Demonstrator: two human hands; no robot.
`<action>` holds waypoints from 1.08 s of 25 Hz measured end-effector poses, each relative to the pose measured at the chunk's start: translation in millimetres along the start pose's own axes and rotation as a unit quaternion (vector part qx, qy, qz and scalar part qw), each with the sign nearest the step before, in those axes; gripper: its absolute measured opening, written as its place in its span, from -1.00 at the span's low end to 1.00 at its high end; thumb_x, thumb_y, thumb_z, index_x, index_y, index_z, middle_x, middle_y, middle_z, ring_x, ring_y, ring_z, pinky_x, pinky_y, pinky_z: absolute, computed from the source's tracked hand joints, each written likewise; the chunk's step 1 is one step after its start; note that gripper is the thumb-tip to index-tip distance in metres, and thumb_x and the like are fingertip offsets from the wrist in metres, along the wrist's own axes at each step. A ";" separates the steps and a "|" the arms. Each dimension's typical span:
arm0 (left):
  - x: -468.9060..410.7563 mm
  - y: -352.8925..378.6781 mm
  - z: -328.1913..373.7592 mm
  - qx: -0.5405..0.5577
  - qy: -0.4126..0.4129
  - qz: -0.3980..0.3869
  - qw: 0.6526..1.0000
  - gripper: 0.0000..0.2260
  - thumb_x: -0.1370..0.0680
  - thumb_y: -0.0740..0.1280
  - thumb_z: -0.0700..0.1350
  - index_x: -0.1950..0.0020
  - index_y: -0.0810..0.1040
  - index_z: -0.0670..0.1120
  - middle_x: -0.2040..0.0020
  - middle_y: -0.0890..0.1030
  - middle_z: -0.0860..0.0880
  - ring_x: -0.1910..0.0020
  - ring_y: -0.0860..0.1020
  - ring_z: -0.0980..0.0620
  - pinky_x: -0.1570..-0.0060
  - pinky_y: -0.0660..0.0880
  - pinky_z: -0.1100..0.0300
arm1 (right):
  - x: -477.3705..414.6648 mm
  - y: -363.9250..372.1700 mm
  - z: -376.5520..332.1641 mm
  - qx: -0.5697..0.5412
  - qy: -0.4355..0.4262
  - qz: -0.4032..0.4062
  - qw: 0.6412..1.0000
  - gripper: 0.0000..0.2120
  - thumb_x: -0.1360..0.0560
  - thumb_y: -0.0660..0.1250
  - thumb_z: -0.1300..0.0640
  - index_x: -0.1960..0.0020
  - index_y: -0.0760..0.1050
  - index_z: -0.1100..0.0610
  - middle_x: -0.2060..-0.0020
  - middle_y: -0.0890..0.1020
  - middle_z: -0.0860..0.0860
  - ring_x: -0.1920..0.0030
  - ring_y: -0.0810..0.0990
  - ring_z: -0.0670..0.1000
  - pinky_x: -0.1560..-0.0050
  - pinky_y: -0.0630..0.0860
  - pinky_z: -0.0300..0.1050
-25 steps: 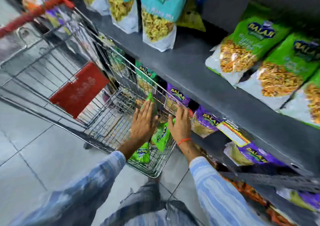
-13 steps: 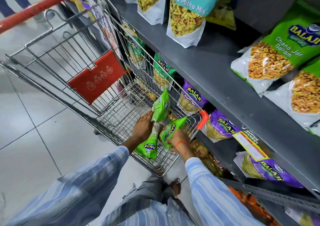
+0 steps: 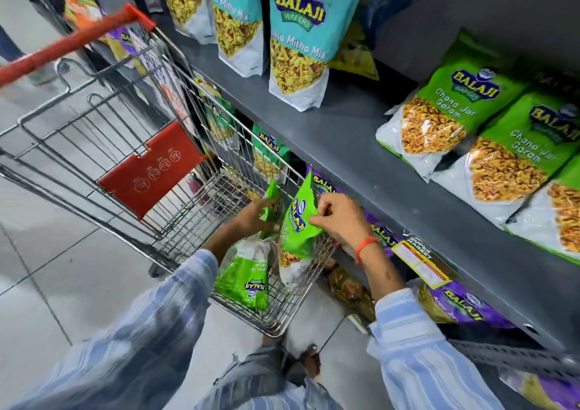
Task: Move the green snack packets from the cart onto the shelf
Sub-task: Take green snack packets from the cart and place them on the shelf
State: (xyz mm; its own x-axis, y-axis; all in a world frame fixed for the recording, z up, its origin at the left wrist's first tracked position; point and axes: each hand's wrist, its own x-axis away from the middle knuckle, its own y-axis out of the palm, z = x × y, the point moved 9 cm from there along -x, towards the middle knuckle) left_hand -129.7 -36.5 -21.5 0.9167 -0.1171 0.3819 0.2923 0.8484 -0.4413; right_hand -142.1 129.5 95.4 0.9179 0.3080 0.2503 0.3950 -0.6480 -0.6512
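A wire shopping cart stands on the left of the grey shelf. My right hand grips a green snack packet by its top edge, lifted above the cart's near corner. My left hand holds another green packet upright inside the cart. A third green packet hangs or leans under my left wrist against the cart's near wall. Green Chana Jor Garam packets lie in a row on the shelf at the right.
Teal Mitha Mix bags hang above the shelf's left part. Purple packets fill the lower shelf beside the cart. The cart's red handle and red seat flap sit to the left. Grey floor tiles lie on the left.
Both hands have risen from the cart floor, each gripping a green packet. The right hand's packet is now higher, up at the cart's rim.
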 end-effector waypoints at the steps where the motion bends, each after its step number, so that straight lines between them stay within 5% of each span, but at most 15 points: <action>1: -5.2 -1.6 11.2 -0.013 0.019 -0.026 0.999 -0.45 -0.39 0.45 -0.24 -0.34 0.36 -0.21 -0.34 0.45 -0.23 -0.28 0.43 -0.08 -0.33 0.37 -0.02 | 1.7 -14.5 -6.6 -0.036 -0.017 0.003 0.999 -0.67 -0.20 0.45 0.20 0.53 0.31 0.00 0.53 0.40 -0.06 0.44 0.33 -0.05 0.34 0.26 -0.10; 5: -9.6 3.0 61.6 0.136 0.073 -0.127 0.980 -0.63 -0.43 0.40 -0.18 -0.23 0.48 -0.11 -0.22 0.59 -0.12 -0.16 0.53 0.02 -0.24 0.46 0.13 | 13.3 -66.7 -28.7 -0.110 -0.064 0.013 0.992 -0.82 -0.16 0.36 0.16 0.46 0.35 0.01 0.49 0.46 -0.01 0.39 0.40 -0.06 0.36 0.31 -0.16; 8: -11.8 -7.5 92.2 0.209 0.077 -0.110 0.969 -0.87 -0.42 0.41 -0.16 0.05 0.61 -0.02 0.17 0.70 0.10 0.18 0.59 0.16 0.17 0.50 0.34 | 21.0 -102.1 -40.2 -0.161 -0.088 0.044 0.982 -0.79 -0.22 0.37 0.26 0.40 0.36 0.03 0.48 0.48 0.07 0.39 0.40 -0.06 0.38 0.30 -0.18; 11: -15.0 -12.4 116.8 0.236 0.079 -0.070 0.966 -0.92 -0.38 0.44 -0.08 0.27 0.57 -0.02 0.38 0.64 0.10 0.32 0.50 0.12 0.28 0.40 0.27 | 22.9 -136.1 -36.4 -0.216 -0.091 0.103 0.967 -0.72 -0.32 0.36 0.38 0.35 0.39 0.04 0.45 0.51 0.13 0.37 0.44 0.00 0.31 0.34 -0.13; 15: -16.5 -11.7 156.6 0.273 0.093 -0.031 0.957 -0.87 -0.49 0.32 -0.12 0.25 0.47 0.00 0.34 0.51 -0.03 0.37 0.45 0.08 0.36 0.46 0.23 | 34.1 -176.6 -5.7 -0.328 -0.062 0.264 0.905 -0.89 -0.37 0.42 0.15 0.20 0.49 0.01 0.23 0.62 0.12 0.21 0.54 0.03 0.16 0.45 -0.03; 17: -16.0 -15.7 181.9 0.279 0.103 -0.011 0.955 -0.86 -0.52 0.29 -0.15 0.24 0.45 -0.02 0.34 0.41 -0.08 0.40 0.38 0.03 0.33 0.42 0.19 | 40.5 -177.4 7.3 -0.372 -0.072 0.293 0.878 -0.83 -0.38 0.38 -0.04 0.06 0.51 -0.03 0.08 0.64 -0.07 0.09 0.58 -0.18 -0.01 0.47 -0.17; 19: -19.1 -22.3 204.9 0.285 0.104 0.026 0.953 -0.84 -0.54 0.26 -0.19 0.24 0.45 -0.04 0.36 0.42 -0.06 0.42 0.38 0.02 0.30 0.40 0.18 | 41.6 -157.2 11.2 -0.330 -0.085 0.254 0.905 -0.66 -0.33 0.37 -0.18 -0.04 0.48 -0.07 0.00 0.59 -0.22 0.01 0.55 -0.35 -0.04 0.44 -0.40; 22: -30.5 -33.4 235.5 0.276 0.111 0.091 0.950 -0.82 -0.54 0.24 -0.21 0.26 0.43 -0.04 0.36 0.46 -0.05 0.38 0.42 0.05 0.30 0.43 0.19 | 23.1 -122.9 46.3 -0.193 -0.018 0.251 0.948 -0.33 -0.21 0.43 -0.22 -0.23 0.41 0.03 -0.18 0.56 0.01 -0.19 0.52 -0.08 -0.19 0.47 -0.13; 24: -42.6 -39.6 255.1 0.243 0.137 0.140 0.950 -0.78 -0.52 0.27 -0.22 0.31 0.41 -0.03 0.48 0.47 0.04 0.48 0.43 0.13 0.44 0.38 0.28 | 4.0 -116.3 67.7 -0.158 0.003 0.274 0.949 -0.40 -0.28 0.39 -0.06 -0.26 0.40 0.14 -0.23 0.51 0.17 -0.22 0.51 0.10 -0.22 0.48 0.04; 27: -63.5 -40.5 269.0 0.202 0.137 0.189 0.951 -0.74 -0.51 0.28 -0.24 0.35 0.36 -0.02 0.47 0.42 0.01 0.58 0.39 0.24 0.52 0.31 0.26 | -19.4 -120.9 82.4 -0.135 0.039 0.313 0.939 -0.52 -0.34 0.17 -0.05 -0.10 0.50 0.25 -0.02 0.63 0.29 -0.05 0.62 0.21 -0.05 0.56 0.05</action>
State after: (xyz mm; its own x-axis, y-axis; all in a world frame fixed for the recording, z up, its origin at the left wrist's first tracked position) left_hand -273.0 75.4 190.5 0.9883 0.1521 0.0070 -0.1497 0.9795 -0.1347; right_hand -210.8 259.3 110.2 0.9696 -0.2368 -0.0618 -0.2364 -0.8412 -0.4863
